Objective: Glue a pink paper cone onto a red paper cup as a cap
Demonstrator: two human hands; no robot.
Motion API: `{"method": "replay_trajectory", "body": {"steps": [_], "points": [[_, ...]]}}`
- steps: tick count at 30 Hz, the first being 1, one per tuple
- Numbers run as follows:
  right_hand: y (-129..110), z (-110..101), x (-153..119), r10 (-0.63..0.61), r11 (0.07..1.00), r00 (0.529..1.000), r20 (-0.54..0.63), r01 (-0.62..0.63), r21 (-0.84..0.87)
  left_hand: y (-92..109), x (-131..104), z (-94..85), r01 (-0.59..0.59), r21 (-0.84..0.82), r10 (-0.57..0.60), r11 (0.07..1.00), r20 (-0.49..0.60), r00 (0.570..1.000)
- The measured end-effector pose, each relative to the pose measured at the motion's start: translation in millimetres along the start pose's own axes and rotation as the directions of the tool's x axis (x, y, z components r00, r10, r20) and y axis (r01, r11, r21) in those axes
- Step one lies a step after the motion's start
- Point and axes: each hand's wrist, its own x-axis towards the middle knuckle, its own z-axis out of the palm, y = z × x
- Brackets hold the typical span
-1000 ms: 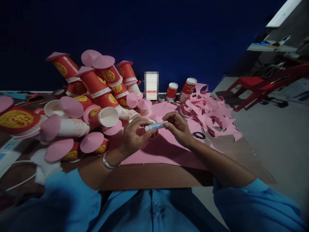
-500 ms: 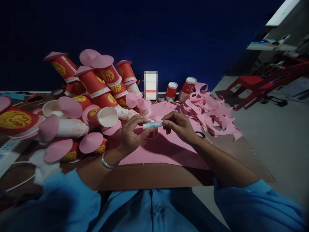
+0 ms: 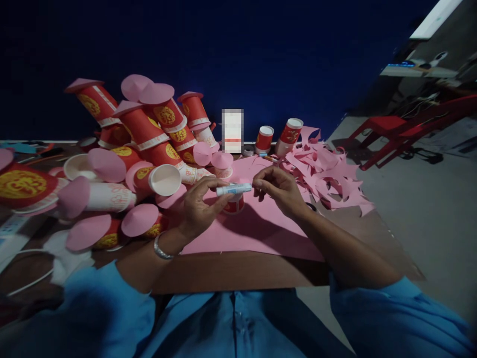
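My left hand (image 3: 201, 204) pinches a white glue stick (image 3: 234, 189) with a blue-printed label, holding it nearly level between thumb and fingers. At the stick's right end, my right hand (image 3: 278, 190) has thumb and fingertips pressed together. A slight gap seems to lie between them and the stick, and whatever they hold is hidden. Below and behind the stick stands a red and white paper cup (image 3: 234, 205), partly covered. It rests on a large pink paper sheet (image 3: 257, 238) spread over the table.
Red paper cups with pink cone tops (image 3: 143, 124) are piled on the left. Pink paper scraps (image 3: 320, 171) heap up at right, beside two upright cups (image 3: 288, 135). A black ring-shaped thing (image 3: 311, 207) sits by my right wrist. A red stool (image 3: 387, 129) stands beyond the table (image 3: 238, 272).
My right fingertips have come slightly away from the glue stick's right end. The left hand has shifted a little left with the stick, which now lies more level.
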Motion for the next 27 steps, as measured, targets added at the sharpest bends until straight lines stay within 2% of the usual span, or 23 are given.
{"method": "replay_trajectory", "body": {"steps": [5, 6, 8, 11, 13, 16, 18, 20, 24, 27], "points": [[2.2, 1.2, -1.1, 0.123, 0.992, 0.979, 0.165, -0.122, -0.012, 1.3, 0.7, 1.8, -0.054, -0.041, 0.054, 0.998, -0.006, 0.999], [3.3, 1.7, -0.9, 0.103, 0.995, 0.982, 0.161, -0.102, -0.015, 1.5, 0.7, 2.4, -0.059, -0.046, 0.059, 0.997, -0.013, 0.998], [4.9, 2.5, 0.4, -0.012, 1.0, 0.993, 0.12, 0.012, -0.002, 1.6, 0.4, 2.7, -0.043, -0.046, 0.042, 0.998, -0.018, 0.999], [5.2, 2.9, 2.7, -0.16, 0.987, 0.981, 0.107, 0.158, 0.03, 0.8, -0.3, 1.7, 0.011, -0.036, -0.011, 0.999, -0.001, 1.0], [4.6, 2.9, 2.6, -0.127, 0.991, 0.984, 0.129, 0.12, 0.06, -0.1, -0.8, 0.9, 0.036, -0.026, -0.037, 0.999, -0.002, 0.999], [4.7, 2.4, -0.1, 0.027, 0.998, 0.984, 0.175, -0.036, 0.051, -0.7, -1.0, 0.8, 0.044, -0.03, -0.044, 0.999, -0.009, 0.999], [5.3, 1.9, -1.4, 0.089, 0.996, 0.98, 0.179, -0.091, 0.006, -0.1, -0.7, 1.2, 0.041, -0.035, -0.041, 0.999, 0.003, 0.999], [5.9, 1.6, -1.0, 0.05, 0.999, 0.989, 0.142, -0.049, -0.01, 0.6, -0.5, 1.7, 0.043, -0.032, -0.042, 0.999, 0.01, 0.999], [6.1, 2.3, 1.9, -0.133, 0.991, 0.986, 0.099, 0.129, 0.042, -0.7, -1.4, 2.1, 0.045, -0.027, -0.045, 0.999, 0.006, 0.999], [5.8, 2.8, 1.1, -0.05, 0.997, 0.989, 0.137, 0.042, 0.063, -3.1, -2.3, 2.3, 0.031, -0.026, -0.032, 0.999, -0.017, 0.999]]}}
